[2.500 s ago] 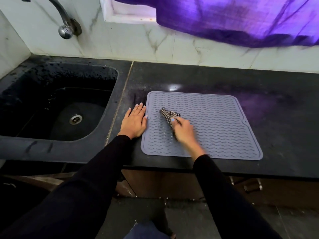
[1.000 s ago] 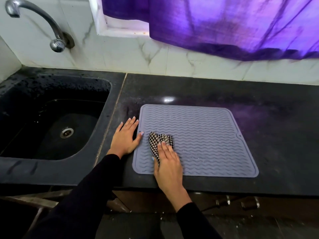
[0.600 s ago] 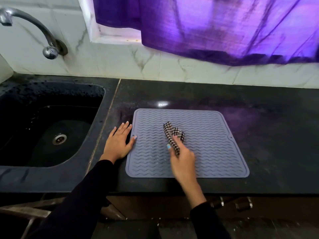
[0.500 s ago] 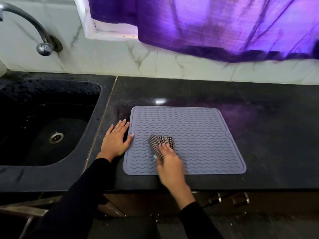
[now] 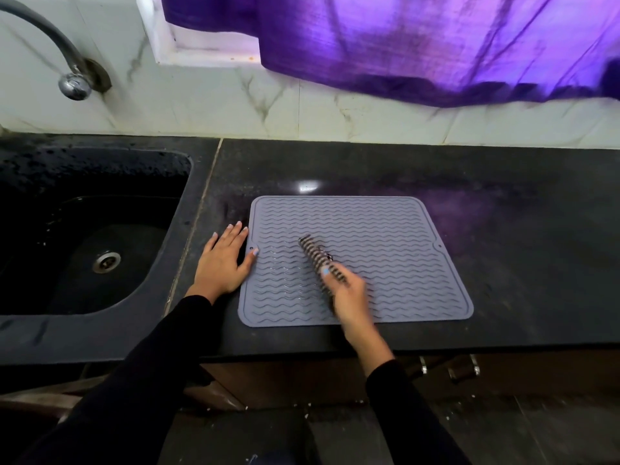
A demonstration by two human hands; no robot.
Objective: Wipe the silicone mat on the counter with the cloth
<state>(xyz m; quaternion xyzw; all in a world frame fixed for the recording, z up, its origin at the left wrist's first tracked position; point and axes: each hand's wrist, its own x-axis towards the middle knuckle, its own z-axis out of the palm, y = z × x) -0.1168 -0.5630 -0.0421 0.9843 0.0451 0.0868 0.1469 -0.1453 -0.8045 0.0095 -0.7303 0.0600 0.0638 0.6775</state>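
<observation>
A grey silicone mat (image 5: 396,236) with wavy ridges lies flat on the black counter (image 5: 520,250). My right hand (image 5: 347,295) holds a bunched black-and-white checked cloth (image 5: 317,255) and presses it on the mat's middle-left area; hand and cloth are motion-blurred. My left hand (image 5: 223,263) lies flat on the counter at the mat's left edge, fingers straight, thumb tip on the mat's rim.
A black sink (image 5: 90,236) with a metal drain sits to the left, and a curved tap (image 5: 67,72) comes out of the marble wall above it. A purple curtain (image 5: 419,45) hangs over the wall behind. Cabinet handles (image 5: 463,367) show below the counter's front edge.
My right hand has slid the cloth back and forth across the mat's left half, now further from me and rightward than half a second ago. My left hand has stayed at the mat's edge.
</observation>
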